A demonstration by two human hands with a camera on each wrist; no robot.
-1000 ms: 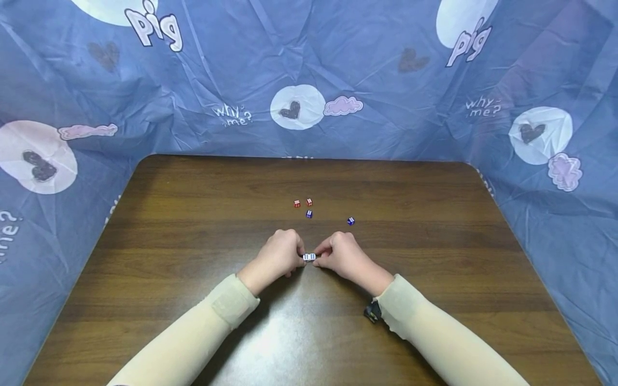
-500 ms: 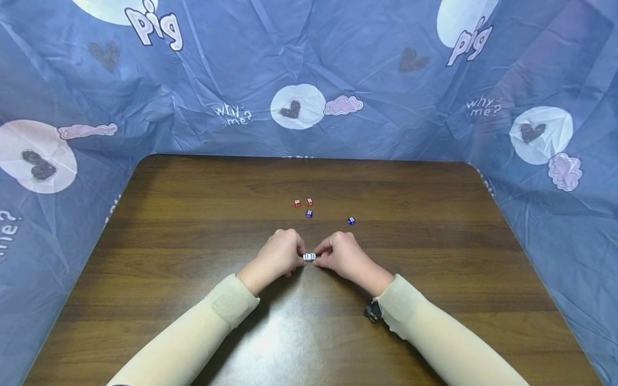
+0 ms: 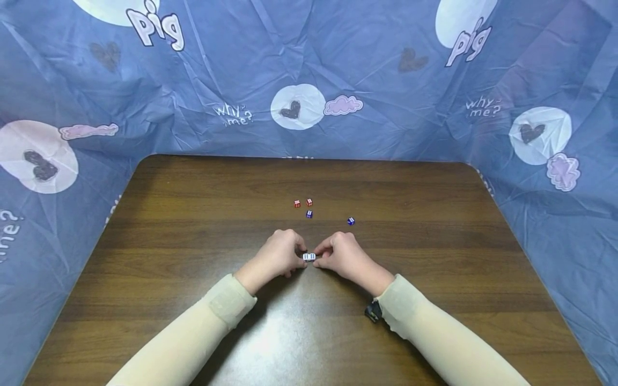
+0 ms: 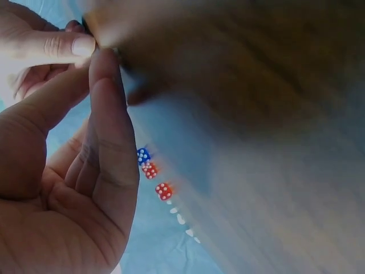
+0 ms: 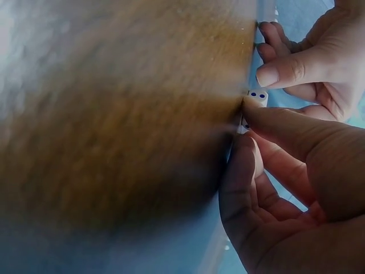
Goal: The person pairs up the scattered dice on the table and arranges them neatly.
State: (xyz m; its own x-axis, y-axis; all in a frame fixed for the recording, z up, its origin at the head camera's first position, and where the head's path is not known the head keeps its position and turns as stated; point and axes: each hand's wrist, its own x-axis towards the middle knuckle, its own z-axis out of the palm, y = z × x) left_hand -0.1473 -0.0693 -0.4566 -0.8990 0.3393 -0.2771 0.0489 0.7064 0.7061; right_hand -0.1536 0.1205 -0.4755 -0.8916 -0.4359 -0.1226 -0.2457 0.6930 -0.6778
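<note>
Right hand (image 3: 344, 254): thumb and forefinger brought together at the right white die (image 3: 313, 257); grip judged clamped on it. Left hand (image 3: 281, 252): thumb and fingers curved about the outer end of the left white die (image 3: 306, 257); whether that grip presses or merely surrounds it, cannot tell.

White dice, two: side by side between the hands, near the middle of the worktop (image 3: 193, 214), apparently touching; blue pips.

Step in hand, as judged: squaring the white pair. Handling note: light, equal pressure from the outer ends, faces flush, fingertips kept low; part the fingers straight outward so neither cube is dragged or turned. Small, light pieces; likely to twist under uneven pressure.

Beyond the hands: blue die (image 3: 309, 214), just in front of the right-hand one of two red dice (image 3: 296, 203), which sit near each other with a slight gap. Second blue die (image 3: 351, 221): off to the right, apart from that group, set askew.

Outermost: pale sleeves (image 3: 178, 332) on both arms; black item (image 3: 373, 311) at the right cuff; printed blue cloth (image 3: 299, 53) behind the worktop.
</note>
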